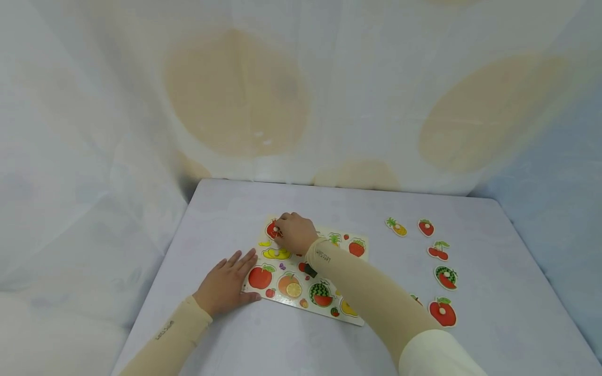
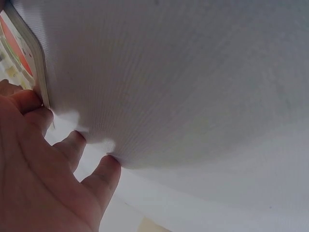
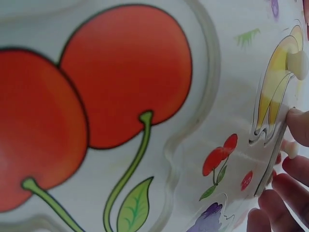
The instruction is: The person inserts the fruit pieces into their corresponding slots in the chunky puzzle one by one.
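A white fruit puzzle board (image 1: pixel 284 298) lies on the table, printed with fruit pictures. At its far left corner my right hand (image 1: pixel 295 233) pinches a red pomegranate puzzle piece (image 1: pixel 271 230) by its small knob. In the right wrist view, thumb and fingertips close around that pale knob (image 3: pixel 289 149), and the piece shows nearly edge-on. Beside it sits a banana piece (image 1: pixel 276 254) with its own knob. My left hand (image 1: pixel 227 284) rests at the board's left edge, fingers spread and straight. From the left wrist, fingertips (image 2: pixel 112 162) press on the table beside the board edge (image 2: pixel 41 63).
To the right lie loose knobbed pieces: a pineapple (image 1: pixel 400 230), a strawberry (image 1: pixel 426 227), cherries (image 1: pixel 438 254), a watermelon (image 1: pixel 444 277) and an apple (image 1: pixel 444 315). Another piece (image 1: pixel 416 298) is partly hidden by the right sleeve. A spotted curtain (image 1: pixel 357 94) hangs behind the table.
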The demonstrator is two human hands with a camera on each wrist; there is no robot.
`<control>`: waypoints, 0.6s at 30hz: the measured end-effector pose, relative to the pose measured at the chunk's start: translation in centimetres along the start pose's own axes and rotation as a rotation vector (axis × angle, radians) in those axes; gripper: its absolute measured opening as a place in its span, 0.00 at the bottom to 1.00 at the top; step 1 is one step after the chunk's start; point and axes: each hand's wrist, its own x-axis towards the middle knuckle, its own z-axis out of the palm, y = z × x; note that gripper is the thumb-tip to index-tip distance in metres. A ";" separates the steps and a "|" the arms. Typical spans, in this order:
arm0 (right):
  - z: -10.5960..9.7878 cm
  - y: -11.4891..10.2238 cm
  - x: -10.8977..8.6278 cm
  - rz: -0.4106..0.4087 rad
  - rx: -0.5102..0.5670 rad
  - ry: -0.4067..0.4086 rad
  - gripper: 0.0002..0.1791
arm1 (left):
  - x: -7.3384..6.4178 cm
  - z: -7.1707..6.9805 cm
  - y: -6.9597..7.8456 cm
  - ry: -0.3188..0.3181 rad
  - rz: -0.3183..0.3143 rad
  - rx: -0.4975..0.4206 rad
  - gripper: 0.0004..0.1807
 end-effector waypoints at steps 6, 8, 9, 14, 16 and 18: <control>0.2 0.5 -0.2 0.004 0.007 0.009 0.23 | 0.3 0.2 0.2 0.000 0.009 0.002 0.52; 0.1 0.7 -0.3 0.017 0.031 0.001 0.22 | 0.3 0.1 0.2 -0.006 0.008 0.004 0.52; -0.1 0.9 -0.4 0.024 0.046 -0.003 0.23 | 0.3 0.1 0.2 -0.011 0.006 0.002 0.52; -1.1 2.5 -1.8 0.039 0.101 -0.032 0.22 | 0.3 0.0 -0.2 -0.031 0.001 -0.008 0.52; -1.6 3.6 -2.7 0.035 0.100 -0.050 0.22 | 0.4 0.1 -0.6 -0.037 -0.006 -0.007 0.53; -2.0 4.9 -3.8 0.044 0.091 -0.066 0.22 | 0.6 0.3 -1.1 -0.045 -0.015 -0.005 0.53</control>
